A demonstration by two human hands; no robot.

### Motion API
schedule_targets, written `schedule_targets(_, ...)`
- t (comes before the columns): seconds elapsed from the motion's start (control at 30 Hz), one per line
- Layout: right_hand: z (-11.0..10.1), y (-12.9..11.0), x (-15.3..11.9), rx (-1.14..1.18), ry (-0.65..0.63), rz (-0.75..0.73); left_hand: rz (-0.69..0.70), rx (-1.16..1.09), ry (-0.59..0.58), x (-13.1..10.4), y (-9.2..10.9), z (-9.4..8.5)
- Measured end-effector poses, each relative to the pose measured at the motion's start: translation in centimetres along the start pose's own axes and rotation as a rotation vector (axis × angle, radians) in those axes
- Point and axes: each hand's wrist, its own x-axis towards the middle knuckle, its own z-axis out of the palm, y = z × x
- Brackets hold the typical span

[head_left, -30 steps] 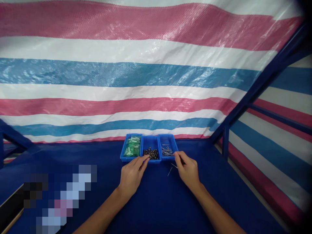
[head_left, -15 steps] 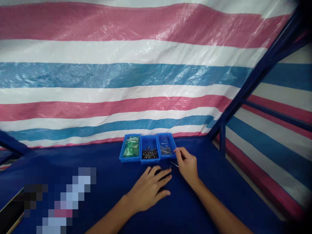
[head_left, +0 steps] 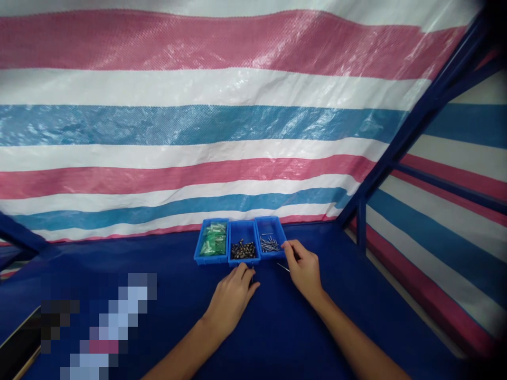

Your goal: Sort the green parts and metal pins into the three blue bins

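Note:
My right hand [head_left: 304,266] is closed on a thin metal pin [head_left: 283,267], whose tip points left; its fingertips are near the right blue bin [head_left: 280,232], which holds similar silvery pins [head_left: 270,244]. My left hand [head_left: 232,298] is in front of the middle blue bin [head_left: 243,228], fingers drawn together around a small thin metal piece [head_left: 253,274] at the fingertips. Dark, brassy small parts [head_left: 243,249] lie in that middle bin. In the left blue bin [head_left: 201,241] are green and clear small packets [head_left: 214,240].
The bins stand side by side at the back of the dark blue table [head_left: 158,264]. A phone-like dark object [head_left: 19,340] and a blurred-out patch are at the left. Behind hangs a striped sheet [head_left: 178,124], with a blue frame bar [head_left: 396,143] at the right.
My left hand has moved left and its spread fingers have drawn together around the small thin piece. My right hand has barely moved.

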Motion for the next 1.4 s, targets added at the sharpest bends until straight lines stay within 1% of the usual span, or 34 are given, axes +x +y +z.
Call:
schedule_targets(0.13, 0.0, -0.1, 0.0, 0.004, -0.015, -0.013, 0.026, -0.002, -0.063, 0.0, -0.1, -0.2)
schedule_targets(0.2, 0.0, -0.1, 0.0, 0.008, -0.024, -0.024, 0.039, -0.02, -0.063, 0.1, -0.1, -0.3)
schedule_targets(0.3, 0.0, -0.1, -0.1, 0.015, -0.029, -0.031, -0.03, 0.024, -0.053, 0.0, -0.1, -0.3)
schedule_targets(0.37, 0.1, 0.0, -0.1, 0.016, -0.029, -0.033, -0.081, 0.085, -0.075, -0.1, -0.1, -0.3)
schedule_targets(0.53, 0.2, 0.3, -0.1, 0.005, -0.025, -0.035, -0.062, 0.17, -0.163, 0.0, 0.4, -0.6)
schedule_targets(0.6, 0.2, 0.3, -0.1, 0.003, -0.026, -0.036, -0.057, 0.148, -0.183, 0.2, 0.7, -0.9)
schedule_targets(0.7, 0.2, 0.2, -0.1, 0.01, -0.027, -0.042, -0.081, 0.036, -0.182, 0.3, 0.9, -1.0)
schedule_targets(0.8, 0.0, 0.1, 0.0, 0.023, -0.02, -0.046, -0.063, -0.111, -0.126, 0.1, 0.7, -0.7)
schedule_targets(0.93, -0.1, 0.1, 0.1, 0.034, -0.008, -0.032, 0.041, -0.246, 0.018, -0.1, 0.2, -0.2)
schedule_targets(1.03, -0.1, 0.1, 0.1, 0.033, -0.007, -0.029, 0.057, -0.293, 0.041, -0.1, 0.0, -0.3)
schedule_targets(1.13, -0.1, 0.1, 0.0, 0.034, -0.013, -0.022, 0.034, -0.33, 0.053, 0.0, 0.1, -0.7)
schedule_targets(1.23, -0.2, 0.1, 0.0, 0.033, -0.009, -0.014, -0.015, -0.455, 0.112, 0.2, 0.3, -1.1)
schedule_targets(1.33, -0.2, 0.3, 0.0, 0.034, -0.007, -0.016, -0.115, -0.59, 0.17, 0.4, 0.5, -1.3)
schedule_targets(1.4, -0.2, 0.4, 0.0, 0.033, -0.01, -0.018, -0.183, -0.64, 0.215, 0.5, 0.5, -1.3)
